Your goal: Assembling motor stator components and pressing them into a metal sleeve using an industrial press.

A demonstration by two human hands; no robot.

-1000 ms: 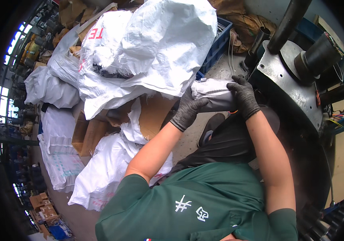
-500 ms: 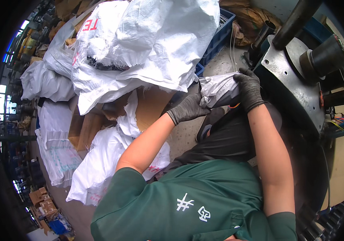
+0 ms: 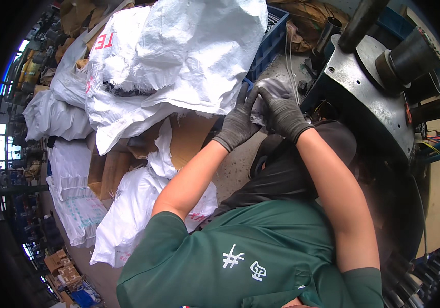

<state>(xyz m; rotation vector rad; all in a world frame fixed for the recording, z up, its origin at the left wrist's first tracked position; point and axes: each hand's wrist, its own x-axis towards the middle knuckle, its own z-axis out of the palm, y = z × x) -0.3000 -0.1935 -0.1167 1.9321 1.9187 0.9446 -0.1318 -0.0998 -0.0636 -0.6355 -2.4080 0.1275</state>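
A crumpled, silvery-grey plastic bag (image 3: 275,88) is up in front of my knees, smeared by motion and partly covered by my hands. My left hand (image 3: 238,122), in a dark grey glove, grips its left side, the fingers pointing away from me. From the right, my right hand (image 3: 284,116), gloved alike, holds the near side of the bag, its index fingertip close to the left hand's fingers. What the bag contains is hidden. A large white woven sack (image 3: 189,56) lies just left of the bag.
More white sacks (image 3: 58,115) and an open cardboard box (image 3: 191,141) stand to the left. Beyond the hands is a blue plastic crate (image 3: 274,43). A heavy machine with a metal plate (image 3: 353,69) and thick posts stands close on the right, above my dark-trousered leg (image 3: 276,174).
My right hand has moved left and nearer to me, round to the bag's near side. My left hand has shifted slightly up, and the bag has tilted away, its pale side turned.
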